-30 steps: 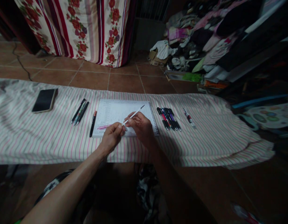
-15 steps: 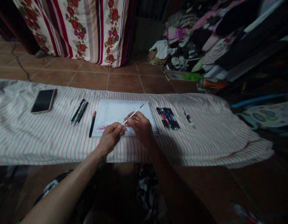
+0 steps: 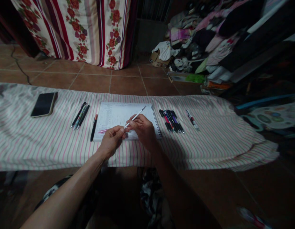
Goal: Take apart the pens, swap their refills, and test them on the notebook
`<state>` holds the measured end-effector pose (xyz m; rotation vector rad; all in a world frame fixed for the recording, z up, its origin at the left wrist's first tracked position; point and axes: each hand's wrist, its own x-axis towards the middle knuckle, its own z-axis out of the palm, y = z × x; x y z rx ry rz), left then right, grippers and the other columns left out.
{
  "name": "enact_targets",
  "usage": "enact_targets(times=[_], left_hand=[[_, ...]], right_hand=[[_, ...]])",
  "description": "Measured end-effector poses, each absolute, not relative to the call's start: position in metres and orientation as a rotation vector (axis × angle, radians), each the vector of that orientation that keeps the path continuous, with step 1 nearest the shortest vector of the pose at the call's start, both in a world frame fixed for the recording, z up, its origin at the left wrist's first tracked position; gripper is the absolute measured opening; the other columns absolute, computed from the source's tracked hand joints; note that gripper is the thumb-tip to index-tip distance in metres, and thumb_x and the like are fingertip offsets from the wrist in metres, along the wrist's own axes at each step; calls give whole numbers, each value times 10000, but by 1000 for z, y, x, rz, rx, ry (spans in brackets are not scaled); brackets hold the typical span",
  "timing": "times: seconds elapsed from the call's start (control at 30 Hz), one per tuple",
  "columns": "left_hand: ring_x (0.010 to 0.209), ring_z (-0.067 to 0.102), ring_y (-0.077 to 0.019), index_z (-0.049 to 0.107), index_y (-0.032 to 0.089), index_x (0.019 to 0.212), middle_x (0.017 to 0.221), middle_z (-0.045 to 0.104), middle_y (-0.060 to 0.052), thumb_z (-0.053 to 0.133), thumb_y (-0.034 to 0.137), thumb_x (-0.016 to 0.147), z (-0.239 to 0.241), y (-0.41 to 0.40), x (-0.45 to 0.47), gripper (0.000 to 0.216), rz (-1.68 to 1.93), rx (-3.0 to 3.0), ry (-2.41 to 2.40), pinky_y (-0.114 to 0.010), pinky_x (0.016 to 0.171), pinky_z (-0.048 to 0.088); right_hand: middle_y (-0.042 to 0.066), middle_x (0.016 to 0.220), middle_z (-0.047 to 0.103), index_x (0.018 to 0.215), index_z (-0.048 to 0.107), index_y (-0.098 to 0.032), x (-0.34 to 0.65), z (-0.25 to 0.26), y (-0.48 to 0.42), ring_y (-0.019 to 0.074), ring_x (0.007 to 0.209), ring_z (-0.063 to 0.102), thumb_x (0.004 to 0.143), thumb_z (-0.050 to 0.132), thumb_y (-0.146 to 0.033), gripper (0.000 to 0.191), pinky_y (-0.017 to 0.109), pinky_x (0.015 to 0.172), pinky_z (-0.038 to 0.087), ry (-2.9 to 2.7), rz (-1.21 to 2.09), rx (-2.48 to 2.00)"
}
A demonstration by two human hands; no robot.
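My right hand point(image 3: 144, 128) pinches a thin white pen refill point(image 3: 135, 116), tip slanting up over the notebook point(image 3: 114, 114). My left hand point(image 3: 111, 140) closes on its lower end, possibly gripping a pink pen barrel point(image 3: 103, 130) too. Pens point(image 3: 171, 121) lie just right.

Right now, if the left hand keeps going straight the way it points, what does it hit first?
Likely the right hand: the left hand points up-right along the white pen both pinch, above the notebook.
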<state>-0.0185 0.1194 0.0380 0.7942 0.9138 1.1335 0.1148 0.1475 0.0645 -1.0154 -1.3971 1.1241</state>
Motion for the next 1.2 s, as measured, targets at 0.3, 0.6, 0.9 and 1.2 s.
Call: enact_targets(times=[0.3,0.6,0.9,1.2], left_hand=[[454,366,-48,625,136,757,543,460,30,666,373,712,36,120,-19,244,1145,789,923,-198,426,198],[522,436,-72,632,135,692,608,535,2,674,362,701,32,120,-19,231,1175,849,954,-208,478,282],[543,477,-97,627,139,639,607,574,-14,690,352,669,27,120,-18,225,1198,827,1003,-221,494,317],[575,483,-96,640,141,634,622,586,-9,674,346,688,29,119,-18,215,1200,867,1046,-222,535,339]], right_hand=[[17,774,652,837,512,-194,116,65,148,128,658,644,769,573,-315,152,285,643,541,-1422,1142,-1010],[-4,717,631,816,520,-188,117,66,148,126,646,640,736,604,-301,162,278,647,532,-1405,1198,-1017],[-10,696,628,790,532,-199,118,62,146,140,636,651,736,618,-322,160,281,632,533,-1415,1188,-1046],[-26,624,614,757,532,-203,118,61,146,145,609,650,734,619,-289,125,259,593,509,-1448,1093,-1092]])
